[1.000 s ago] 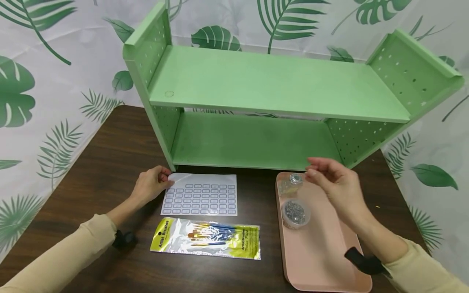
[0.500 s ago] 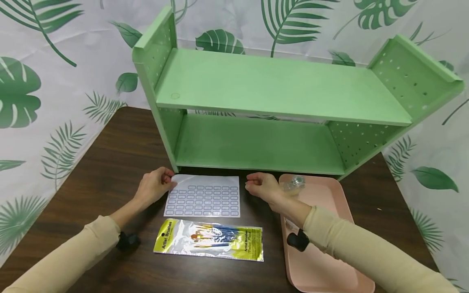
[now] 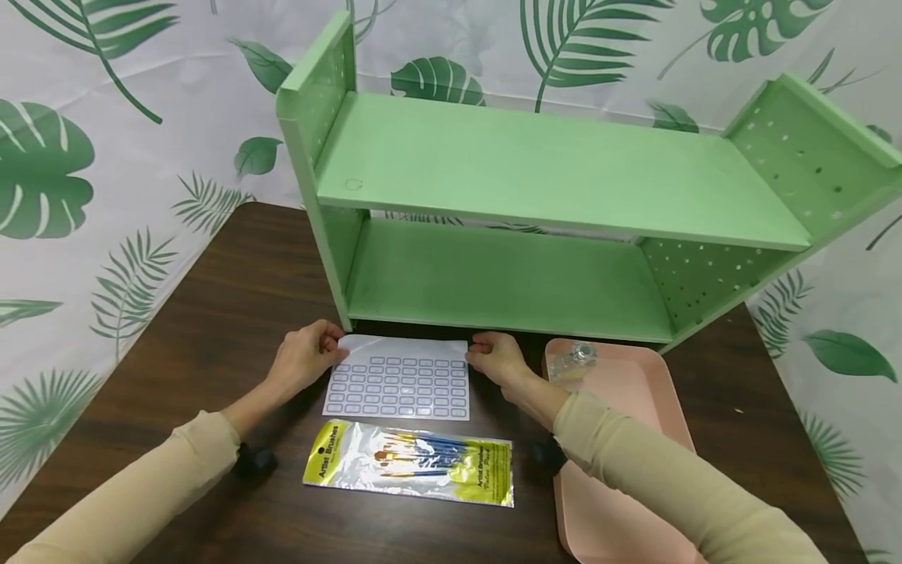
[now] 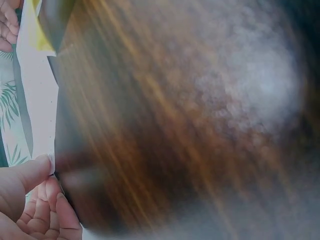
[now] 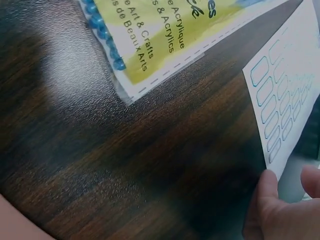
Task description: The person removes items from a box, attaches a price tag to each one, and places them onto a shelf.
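A white sheet of blue-outlined labels [image 3: 398, 388] lies in front of the green shelf in the head view. At its upper left corner my left hand [image 3: 304, 359] pinches the paper; the left wrist view shows the thumb over the sheet edge [image 4: 37, 110] with fingers beneath. My right hand [image 3: 502, 362] holds the upper right corner, thumb tip right at the edge in the right wrist view. Below the sheet is a clear and yellow packet of artist brushes [image 3: 409, 462], its printed end filling the top of the right wrist view.
A green two-tier shelf [image 3: 507, 274] with perforated sides stands behind the sheet. To the right lies a pink tray [image 3: 627, 392] with a small clear bag [image 3: 572, 362] at its far left corner; my right sleeve covers part of it. Leaf-patterned cloth hangs behind the dark wooden table [image 3: 232, 282].
My right hand has come left from over the pink tray to the label sheet's upper right corner and taken hold. The left hand keeps its grip; the head view has shifted slightly.
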Tool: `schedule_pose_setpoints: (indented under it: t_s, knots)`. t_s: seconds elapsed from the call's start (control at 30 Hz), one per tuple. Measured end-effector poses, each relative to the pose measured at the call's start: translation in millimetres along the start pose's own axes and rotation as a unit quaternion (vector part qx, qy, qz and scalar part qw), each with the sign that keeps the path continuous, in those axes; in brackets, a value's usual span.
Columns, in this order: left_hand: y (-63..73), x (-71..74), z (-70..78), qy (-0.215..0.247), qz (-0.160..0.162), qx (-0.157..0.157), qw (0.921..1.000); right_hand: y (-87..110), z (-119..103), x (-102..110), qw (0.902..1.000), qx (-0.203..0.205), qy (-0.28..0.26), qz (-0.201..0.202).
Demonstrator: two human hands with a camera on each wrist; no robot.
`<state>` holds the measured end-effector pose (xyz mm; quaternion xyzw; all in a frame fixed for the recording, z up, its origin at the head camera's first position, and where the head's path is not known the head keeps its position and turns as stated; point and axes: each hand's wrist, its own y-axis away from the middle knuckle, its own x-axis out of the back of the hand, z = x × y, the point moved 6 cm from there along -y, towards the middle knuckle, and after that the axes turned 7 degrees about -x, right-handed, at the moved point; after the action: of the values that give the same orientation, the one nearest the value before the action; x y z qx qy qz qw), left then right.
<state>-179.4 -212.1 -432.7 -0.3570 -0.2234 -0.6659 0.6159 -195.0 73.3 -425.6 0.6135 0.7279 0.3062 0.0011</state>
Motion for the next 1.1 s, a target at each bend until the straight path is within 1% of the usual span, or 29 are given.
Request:
schedule_pose_setpoints:
  t_s: [0.3,0.7,0.87,1.1]
  knots:
    - [-3.0,-0.5,0.8,-0.001,-0.004,0.005,1.0000,-3.6,3.8,-1.1,0.9999,0.000,-0.013,0.007]
    - [-0.5,0.1,-0.5,-0.003,-0.008,0.010,0.9999,-6.4,5.0,-4.9,0.9996,-0.007,-0.026,0.013]
    - [1.7,2.4,-0.6,0.003,-0.009,0.016,0.9998,-4.3,3.4,-2.7,0.9993,-0.006,-0.035,0.011]
    - [1.5,5.4,0.4,0.014,-0.009,0.025,0.9995,-2.7,1.9,1.6,0.9989,-0.009,-0.045,0.006]
